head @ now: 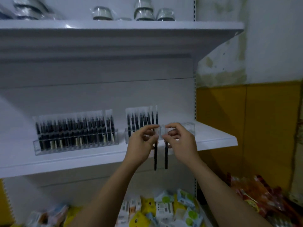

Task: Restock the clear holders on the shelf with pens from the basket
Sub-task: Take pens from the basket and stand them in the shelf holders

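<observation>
hanging upright: pen (155,156) pinched in left hand (141,145), second pen (166,158) in right hand (180,142); holder (190,128) empty end at one o'clock, right hand nearer.

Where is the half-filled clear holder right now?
Head view: the half-filled holder stands on the middle shelf, right of the full holder, behind the left hand and right hand, its empty end rightward.

The white middle shelf (213,138) carries two clear holders side by side, toward its far edge. The left clear holder (49,147) is packed end to end with upright packaged pens (73,126); the right clear holder (188,128) holds pens in its left part. The upper shelf (114,30) bears plastic-wrapped bowls (102,13).
</observation>
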`<action>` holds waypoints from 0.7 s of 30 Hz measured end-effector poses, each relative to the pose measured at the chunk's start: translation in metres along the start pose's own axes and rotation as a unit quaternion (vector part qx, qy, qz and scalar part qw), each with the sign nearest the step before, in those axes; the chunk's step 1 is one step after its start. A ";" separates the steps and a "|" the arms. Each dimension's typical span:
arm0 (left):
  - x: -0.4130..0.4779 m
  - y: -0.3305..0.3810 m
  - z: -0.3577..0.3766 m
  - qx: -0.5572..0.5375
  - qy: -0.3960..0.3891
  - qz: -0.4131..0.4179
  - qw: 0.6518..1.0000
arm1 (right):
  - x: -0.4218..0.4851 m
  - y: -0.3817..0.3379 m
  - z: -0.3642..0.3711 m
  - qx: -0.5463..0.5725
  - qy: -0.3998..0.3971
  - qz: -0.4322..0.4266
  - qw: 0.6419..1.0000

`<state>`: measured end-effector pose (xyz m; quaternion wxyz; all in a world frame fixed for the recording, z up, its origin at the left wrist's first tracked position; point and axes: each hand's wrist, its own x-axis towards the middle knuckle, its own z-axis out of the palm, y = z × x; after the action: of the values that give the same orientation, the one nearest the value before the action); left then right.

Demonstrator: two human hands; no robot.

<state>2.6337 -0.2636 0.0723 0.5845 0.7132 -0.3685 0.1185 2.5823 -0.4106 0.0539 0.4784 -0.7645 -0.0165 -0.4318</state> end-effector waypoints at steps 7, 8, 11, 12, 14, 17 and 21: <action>0.058 0.004 -0.010 0.020 0.039 0.053 0.998 | 0.064 -0.006 0.003 0.039 0.016 -0.030 0.999; 0.067 0.005 -0.012 0.025 0.043 0.058 0.997 | 0.073 -0.007 0.003 0.040 0.018 -0.034 0.998; 0.095 0.009 -0.015 0.042 0.051 0.072 0.995 | 0.102 -0.011 0.006 0.042 0.032 -0.050 0.997; 0.104 0.010 -0.016 0.053 0.055 0.082 0.994 | 0.111 -0.012 0.007 0.044 0.037 -0.058 0.997; 0.121 0.013 -0.016 0.078 0.064 0.110 0.989 | 0.129 -0.013 0.009 0.044 0.045 -0.071 0.996; 0.143 0.014 -0.014 0.097 0.088 0.132 0.983 | 0.151 -0.011 0.014 0.043 0.048 -0.082 0.994; 0.161 0.004 -0.008 0.136 0.089 0.134 0.978 | 0.166 0.004 0.021 0.040 0.062 -0.076 0.994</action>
<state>2.7463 -0.3187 0.1742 0.4913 0.7167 -0.3873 0.3080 2.7015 -0.4615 0.1603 0.4743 -0.7131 -0.0614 -0.5125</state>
